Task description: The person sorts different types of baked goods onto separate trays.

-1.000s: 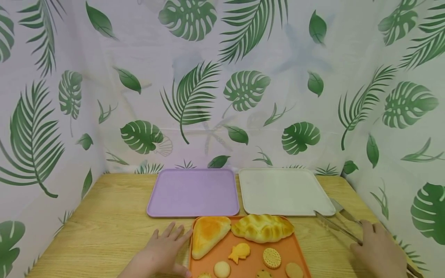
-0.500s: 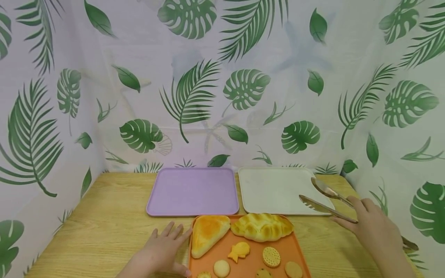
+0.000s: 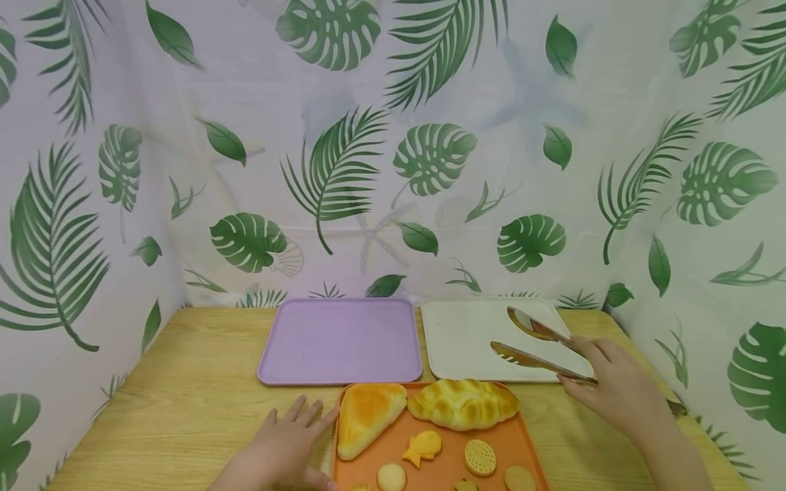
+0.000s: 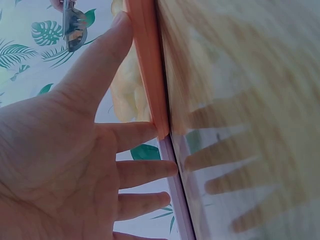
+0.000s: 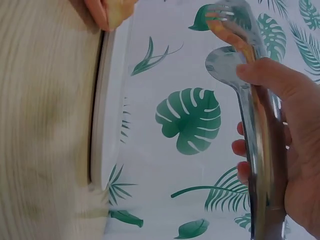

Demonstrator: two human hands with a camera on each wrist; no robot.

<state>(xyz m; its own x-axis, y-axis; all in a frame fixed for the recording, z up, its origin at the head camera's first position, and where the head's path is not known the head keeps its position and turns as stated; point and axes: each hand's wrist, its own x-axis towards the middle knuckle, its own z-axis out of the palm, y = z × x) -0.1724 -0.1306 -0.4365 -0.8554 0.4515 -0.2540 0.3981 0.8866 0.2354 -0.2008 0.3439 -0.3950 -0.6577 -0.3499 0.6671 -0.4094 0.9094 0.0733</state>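
My left hand [image 3: 279,443] is spread flat at the left side of the orange tray [image 3: 510,440]. In the left wrist view its thumb and straight fingers lie along the edge of the orange tray [image 4: 147,65]. My right hand [image 3: 623,389] grips metal tongs [image 3: 537,361], their two arms apart and nothing between the tips. The tongs' tips overlap the white tray in the head view. On the orange tray are a triangular bread [image 3: 371,416], a long ridged bread [image 3: 463,404], a fish-shaped cookie [image 3: 424,447], a dotted oval biscuit [image 3: 480,457] and several round cookies [image 3: 391,477].
Behind the orange tray lie a purple tray [image 3: 344,341] on the left and a white tray [image 3: 460,341] on the right, side by side. All stand on a wooden table [image 3: 184,382]. Leaf-print cloth [image 3: 368,170] walls the table at the back and both sides.
My right hand has lifted the tongs from beside the white tray's right corner and carried them leftward over that tray, their arms spreading wider. My left hand has stayed by the orange tray.
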